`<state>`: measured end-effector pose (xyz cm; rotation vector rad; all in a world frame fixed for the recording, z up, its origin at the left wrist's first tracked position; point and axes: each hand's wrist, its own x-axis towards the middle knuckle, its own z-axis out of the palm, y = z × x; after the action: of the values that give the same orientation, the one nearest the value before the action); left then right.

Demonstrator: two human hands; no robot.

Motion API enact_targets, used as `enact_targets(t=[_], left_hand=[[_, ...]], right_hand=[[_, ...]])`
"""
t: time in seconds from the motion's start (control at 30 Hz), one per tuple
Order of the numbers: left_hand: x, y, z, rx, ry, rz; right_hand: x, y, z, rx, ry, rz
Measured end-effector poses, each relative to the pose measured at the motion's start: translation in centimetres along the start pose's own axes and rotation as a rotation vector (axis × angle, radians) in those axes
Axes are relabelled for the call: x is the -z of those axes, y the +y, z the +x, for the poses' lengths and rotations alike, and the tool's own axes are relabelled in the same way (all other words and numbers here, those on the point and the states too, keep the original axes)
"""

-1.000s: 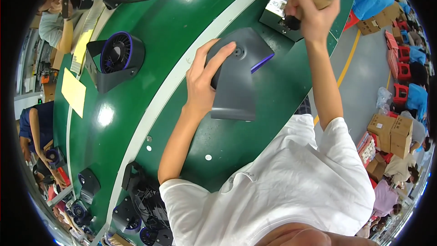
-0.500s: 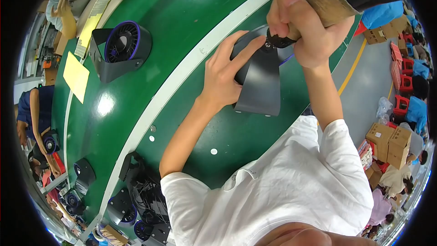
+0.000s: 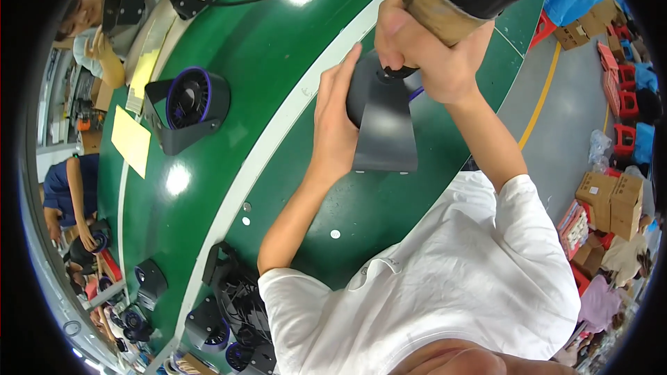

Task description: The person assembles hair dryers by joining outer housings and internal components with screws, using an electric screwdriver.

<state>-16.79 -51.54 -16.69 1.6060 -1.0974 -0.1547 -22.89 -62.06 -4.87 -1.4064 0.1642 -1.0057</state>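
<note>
A dark grey fan with a flat bracket stands on the green table before me. A sliver of its purple ring shows beside my right wrist. My left hand is wrapped round the far-left side of the round housing, fingers along it. My right hand grips a powered screwdriver, black above with a tan wrapped grip. Its tool end points down at the round joint on top of the bracket. The fingers and the black nose hide the tip, so I cannot tell whether a screw is there.
Another purple-ringed fan stands across the white line, near a yellow sheet. Several fans and a heap of black cables lie by my left elbow. A co-worker at the upper left holds a dark bracket. Cardboard boxes stand at right.
My left index finger has drawn back from the joint to the housing's side. The screwdriver and right hand have shifted left, over the joint. At the upper left, a co-worker's bracket has come into fuller view.
</note>
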Motion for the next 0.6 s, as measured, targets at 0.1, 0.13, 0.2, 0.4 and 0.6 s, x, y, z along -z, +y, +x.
enact_targets(t=[0.1, 0.13, 0.2, 0.4, 0.6], left_hand=[[-0.8, -0.2, -0.4, 0.404, -0.033, -0.532], [-1.3, -0.9, -1.2, 0.696, -0.075, -1.005], [-2.0, -1.8, -2.6, 0.983, -0.116, -1.489], [-3.4, -5.6, -4.0, 1.211, -0.392, -1.892], [-3.6, -8.4, -5.1, 0.956, -0.598, -1.938]], right_hand=[[3.2, 1.3, 1.7, 0.211, 0.061, 0.033], [4.4, 1.8, 2.4, 0.3, 0.076, 0.054], [6.7, 2.5, 4.2, 0.355, 0.178, -0.126], [11.9, 8.8, 4.4, 0.45, 0.194, -0.414], [9.7, 7.6, 2.7, 0.268, 0.167, -0.316]])
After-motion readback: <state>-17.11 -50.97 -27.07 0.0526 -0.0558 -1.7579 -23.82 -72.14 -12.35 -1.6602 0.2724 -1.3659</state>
